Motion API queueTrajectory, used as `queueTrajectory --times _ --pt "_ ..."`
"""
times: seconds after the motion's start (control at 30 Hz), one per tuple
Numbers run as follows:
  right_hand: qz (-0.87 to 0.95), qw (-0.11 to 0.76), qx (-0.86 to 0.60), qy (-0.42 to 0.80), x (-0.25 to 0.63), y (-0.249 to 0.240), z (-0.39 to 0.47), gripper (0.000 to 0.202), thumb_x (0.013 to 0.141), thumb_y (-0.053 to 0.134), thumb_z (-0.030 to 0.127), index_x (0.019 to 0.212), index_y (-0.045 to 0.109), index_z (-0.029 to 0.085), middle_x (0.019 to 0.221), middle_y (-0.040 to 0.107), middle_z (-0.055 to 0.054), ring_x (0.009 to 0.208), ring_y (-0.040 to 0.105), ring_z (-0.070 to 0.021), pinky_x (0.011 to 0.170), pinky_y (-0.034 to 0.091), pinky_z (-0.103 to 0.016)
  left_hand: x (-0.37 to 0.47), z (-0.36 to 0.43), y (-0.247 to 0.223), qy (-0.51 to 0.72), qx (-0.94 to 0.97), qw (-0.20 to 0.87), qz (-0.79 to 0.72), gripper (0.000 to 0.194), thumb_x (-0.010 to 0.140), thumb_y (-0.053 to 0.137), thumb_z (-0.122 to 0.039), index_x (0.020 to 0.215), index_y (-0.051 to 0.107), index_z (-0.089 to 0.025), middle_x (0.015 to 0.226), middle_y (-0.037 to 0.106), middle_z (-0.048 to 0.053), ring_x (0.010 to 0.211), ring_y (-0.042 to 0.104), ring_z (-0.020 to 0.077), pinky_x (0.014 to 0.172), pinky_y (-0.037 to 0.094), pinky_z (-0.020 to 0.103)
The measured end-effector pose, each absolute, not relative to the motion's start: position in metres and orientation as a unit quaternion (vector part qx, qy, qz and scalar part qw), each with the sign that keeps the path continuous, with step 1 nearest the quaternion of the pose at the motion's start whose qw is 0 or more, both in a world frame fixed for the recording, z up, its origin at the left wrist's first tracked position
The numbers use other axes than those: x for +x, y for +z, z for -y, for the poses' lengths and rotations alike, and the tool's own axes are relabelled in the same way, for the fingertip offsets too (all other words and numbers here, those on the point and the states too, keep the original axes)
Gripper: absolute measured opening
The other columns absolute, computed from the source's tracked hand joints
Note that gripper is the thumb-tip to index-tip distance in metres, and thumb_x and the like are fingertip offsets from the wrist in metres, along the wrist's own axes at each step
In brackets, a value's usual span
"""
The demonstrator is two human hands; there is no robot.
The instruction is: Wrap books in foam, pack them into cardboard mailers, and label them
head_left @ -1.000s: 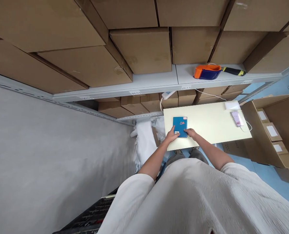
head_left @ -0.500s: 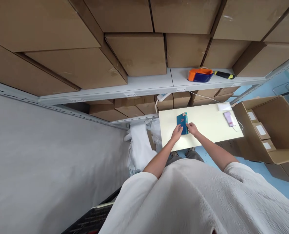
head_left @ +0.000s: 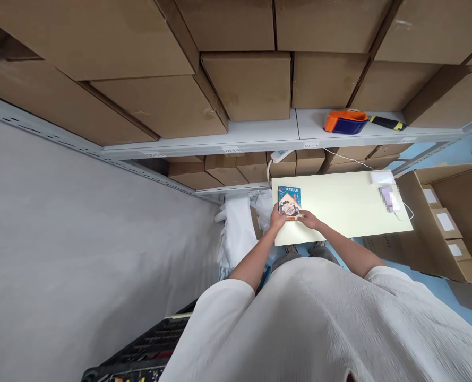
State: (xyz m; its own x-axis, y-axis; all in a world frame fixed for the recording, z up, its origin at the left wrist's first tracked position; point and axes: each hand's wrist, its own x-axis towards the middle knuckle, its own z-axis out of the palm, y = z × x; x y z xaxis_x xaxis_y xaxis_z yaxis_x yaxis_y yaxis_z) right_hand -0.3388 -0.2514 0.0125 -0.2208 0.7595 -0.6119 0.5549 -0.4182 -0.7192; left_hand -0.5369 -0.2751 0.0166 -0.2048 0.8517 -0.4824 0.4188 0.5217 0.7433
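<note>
A small blue book (head_left: 289,199) with an illustrated front cover and Chinese lettering faces up over the left end of the pale yellow table (head_left: 339,207). My left hand (head_left: 277,218) grips its lower left edge, the thumb lying over the cover. My right hand (head_left: 309,219) holds the lower right corner between thumb and fingers. Whether the book rests on the tabletop or is held just above it, I cannot tell.
A phone (head_left: 387,198) and a white box-like item (head_left: 382,177) lie at the table's right end. Beyond stands an open carton (head_left: 419,233) with small boxes inside. Above, a shelf (head_left: 259,129) bears cartons, an orange-and-blue tape dispenser (head_left: 345,122) and a yellow-black cutter (head_left: 387,123).
The book has been turned over, from its plainer blue side to the illustrated cover. Both hands now grip it lower down. The camera view has shifted slightly left.
</note>
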Motion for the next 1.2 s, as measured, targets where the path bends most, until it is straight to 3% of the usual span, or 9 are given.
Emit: queueTrajectory --times 0.13,0.23,0.37,0.53,0.63,0.93,1.07,1.2 --pt "0.578 0.047 -0.609 0.541 -0.336 0.004 0.257 0.059 0.096 0.073 0.027 0.154 0.067 0.018 0.168 0.058 -0.016 0.149 0.06 -0.0354 0.127 0.047 -0.044 -0.546 0.283 0.006 0.198 0.447 0.464 -0.739 0.087 0.091 0.069 -0.022 0.172 0.039 -0.026 0.161 0.066 0.01 0.151 0.061 0.0278 0.129 0.046 0.044" --pt "0.657 -0.018 -0.58 0.481 -0.333 0.002 0.262 0.062 0.101 0.062 0.025 0.163 0.059 0.014 0.172 0.052 -0.02 0.156 0.054 -0.0347 0.13 0.044 -0.045 -0.549 0.293 0.004 0.175 0.51 0.423 -0.728 0.079 0.093 0.064 -0.019 0.169 0.047 -0.024 0.171 0.055 0.012 0.162 0.048 0.0299 0.137 0.036 0.046" --pt "0.781 -0.099 -0.503 0.357 -0.324 0.002 0.28 0.07 0.101 0.056 0.025 0.17 0.049 0.01 0.185 0.027 -0.022 0.164 0.04 -0.0408 0.131 0.039 -0.055 -0.548 0.315 0.004 0.11 0.633 0.402 -0.653 0.07 0.095 0.057 -0.014 0.165 0.054 -0.023 0.177 0.048 0.012 0.168 0.037 0.0298 0.141 0.027 0.049" --pt "0.843 -0.156 -0.417 0.301 -0.318 -0.002 0.29 0.087 0.095 0.059 0.023 0.178 0.033 0.01 0.188 0.014 -0.02 0.171 0.026 -0.0396 0.137 0.026 -0.056 -0.545 0.326 -0.002 0.007 0.663 0.422 -0.618 0.09 0.094 0.061 -0.021 0.178 0.03 -0.023 0.189 0.02 0.014 0.177 0.014 0.0328 0.142 0.012 0.061" --pt "0.833 -0.178 -0.427 0.303 -0.327 -0.006 0.274 0.094 0.093 0.061 0.023 0.18 0.028 0.013 0.189 0.01 -0.017 0.174 0.018 -0.04 0.139 0.017 -0.058 -0.547 0.312 -0.006 -0.01 0.658 0.427 -0.62 0.097 0.093 0.063 -0.026 0.18 0.022 -0.022 0.19 0.011 0.015 0.177 0.005 0.0329 0.141 0.006 0.063" --pt "0.782 -0.166 -0.477 0.365 -0.361 -0.007 0.221 0.099 0.09 0.061 0.028 0.182 0.026 0.023 0.19 0.008 -0.008 0.175 0.013 -0.0409 0.14 0.011 -0.062 -0.564 0.261 -0.011 0.009 0.63 0.445 -0.636 0.103 0.088 0.071 -0.033 0.179 0.024 -0.022 0.189 0.013 0.018 0.177 0.007 0.0353 0.141 0.005 0.063" --pt "0.779 -0.17 -0.491 0.35 -0.358 0.009 0.224 0.088 0.094 0.062 0.028 0.178 0.035 0.024 0.19 0.013 -0.009 0.174 0.019 -0.0408 0.139 0.019 -0.061 -0.561 0.257 0.0 0.01 0.615 0.45 -0.647 0.096 0.09 0.074 -0.033 0.176 0.032 -0.023 0.187 0.022 0.02 0.176 0.015 0.0365 0.141 0.009 0.062" --pt "0.787 -0.074 -0.525 0.314 -0.323 0.043 0.218 0.071 0.101 0.057 0.032 0.17 0.05 0.018 0.187 0.024 -0.016 0.166 0.035 -0.0416 0.134 0.03 -0.058 -0.555 0.266 0.018 0.061 0.624 0.439 -0.644 0.081 0.098 0.065 -0.03 0.174 0.039 -0.022 0.185 0.03 0.019 0.175 0.022 0.0352 0.141 0.016 0.058"
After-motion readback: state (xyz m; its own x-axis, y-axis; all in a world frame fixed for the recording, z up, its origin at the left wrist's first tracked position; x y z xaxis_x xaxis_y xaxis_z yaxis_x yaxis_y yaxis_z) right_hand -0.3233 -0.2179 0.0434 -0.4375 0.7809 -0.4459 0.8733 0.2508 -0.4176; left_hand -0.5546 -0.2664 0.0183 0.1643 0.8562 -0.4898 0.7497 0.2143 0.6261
